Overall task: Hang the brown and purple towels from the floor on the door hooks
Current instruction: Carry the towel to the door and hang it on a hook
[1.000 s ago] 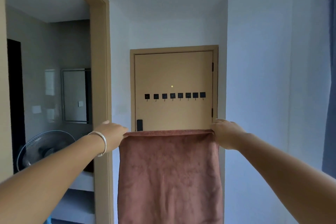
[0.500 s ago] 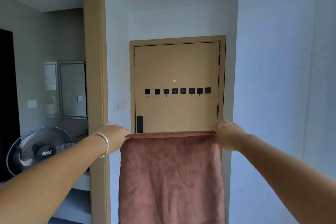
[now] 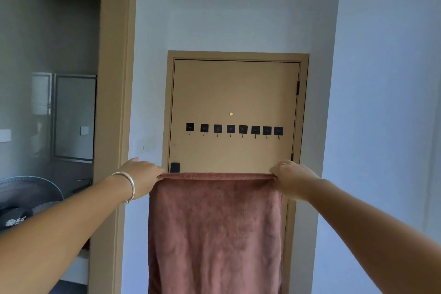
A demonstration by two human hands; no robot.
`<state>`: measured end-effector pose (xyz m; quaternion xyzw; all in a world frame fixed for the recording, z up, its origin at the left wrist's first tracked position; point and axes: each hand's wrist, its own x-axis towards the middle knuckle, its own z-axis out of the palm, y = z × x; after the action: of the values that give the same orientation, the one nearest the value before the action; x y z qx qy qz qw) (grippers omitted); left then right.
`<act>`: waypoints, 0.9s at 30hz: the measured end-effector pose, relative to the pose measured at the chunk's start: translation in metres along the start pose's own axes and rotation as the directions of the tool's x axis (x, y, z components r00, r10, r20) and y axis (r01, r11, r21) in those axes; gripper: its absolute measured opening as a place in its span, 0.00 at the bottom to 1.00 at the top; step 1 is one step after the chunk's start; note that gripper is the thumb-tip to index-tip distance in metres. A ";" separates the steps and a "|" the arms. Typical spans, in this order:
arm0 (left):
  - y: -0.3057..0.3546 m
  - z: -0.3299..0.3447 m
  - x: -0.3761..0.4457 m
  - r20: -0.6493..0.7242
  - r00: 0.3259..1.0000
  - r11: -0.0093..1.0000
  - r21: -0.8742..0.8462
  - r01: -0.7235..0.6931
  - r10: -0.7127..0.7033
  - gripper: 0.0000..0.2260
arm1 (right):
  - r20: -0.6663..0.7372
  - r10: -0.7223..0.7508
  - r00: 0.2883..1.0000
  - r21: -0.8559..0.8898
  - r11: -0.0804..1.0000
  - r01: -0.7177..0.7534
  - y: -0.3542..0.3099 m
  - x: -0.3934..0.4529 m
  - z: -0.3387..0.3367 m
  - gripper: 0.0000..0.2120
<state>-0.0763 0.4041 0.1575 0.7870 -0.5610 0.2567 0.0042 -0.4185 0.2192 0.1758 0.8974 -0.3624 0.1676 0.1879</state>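
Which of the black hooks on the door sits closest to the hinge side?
The rightmost hook, last of the eight in the row, nearest the hinges on the door's right edge; the others run leftward toward the black lock.

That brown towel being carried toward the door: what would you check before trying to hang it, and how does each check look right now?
1. Left hand grips a top corner of the brown towel: ok.
2. Right hand grips the other corner: ok.
3. Top edge stretched flat and level: ok.
4. Door hooks free, nothing hanging on them: ok.
5. Towel raised to hook height: not ok, its edge sits below the row.
6. Purple towel located: cannot tell, not in view.
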 end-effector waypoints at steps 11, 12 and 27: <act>-0.084 0.076 0.072 0.000 1.000 1.000 -0.003 -0.013 0.013 0.13 | 0.035 0.006 0.999 0.020 1.000 -0.007 -0.052 0.115 0.056 0.07; -0.089 0.082 0.077 0.005 1.000 1.000 0.000 -0.011 0.011 0.13 | 0.046 0.005 0.999 0.019 1.000 -0.006 -0.056 0.122 0.062 0.08; -0.147 0.162 0.177 0.052 0.999 0.998 0.069 0.009 -0.012 0.11 | 0.121 -0.003 0.993 0.070 0.998 -0.005 -0.071 0.274 0.154 0.09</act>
<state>0.1608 0.2557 0.1309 0.7961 -0.5475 0.2552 -0.0364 -0.1560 0.0346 0.1456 0.9117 -0.3674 0.1256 0.1340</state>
